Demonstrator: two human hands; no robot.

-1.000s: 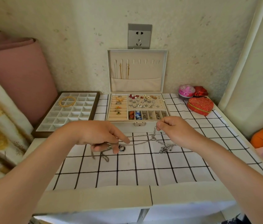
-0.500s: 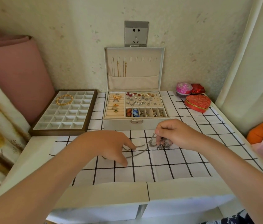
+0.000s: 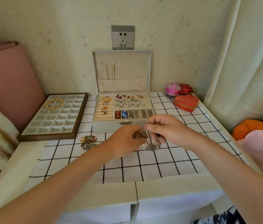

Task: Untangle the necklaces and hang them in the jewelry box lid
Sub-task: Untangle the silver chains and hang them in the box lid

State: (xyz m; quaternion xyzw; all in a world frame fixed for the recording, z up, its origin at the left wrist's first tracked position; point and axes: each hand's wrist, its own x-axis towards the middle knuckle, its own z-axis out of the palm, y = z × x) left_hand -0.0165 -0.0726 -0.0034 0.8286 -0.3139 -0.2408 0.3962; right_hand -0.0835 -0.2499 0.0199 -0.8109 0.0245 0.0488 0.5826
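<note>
A tangled silver chain necklace (image 3: 151, 145) hangs between my hands just above the checked cloth, in front of the jewelry box. My right hand (image 3: 164, 130) pinches its upper loop between thumb and fingers. My left hand (image 3: 126, 141) grips the chain close beside it, fingers curled. The cream jewelry box (image 3: 109, 127) stands open behind, its lid (image 3: 145, 70) upright against the wall with a row of hooks; two gold chains (image 3: 110, 72) hang there. A second bunched necklace (image 3: 88, 142), brassy with coloured bits, lies on the cloth to the left.
A brown tray (image 3: 77, 135) of white compartments holds a gold bangle (image 3: 54, 103) at the left. A red heart-shaped box (image 3: 186, 102), a pink round box (image 3: 172, 90) and a small red box (image 3: 186, 89) sit at the back right. A wall socket (image 3: 122, 37) is above the lid.
My hands have come together and lifted the silver chain nearer the box front. The brassy necklace now lies uncovered on the cloth at the left.
</note>
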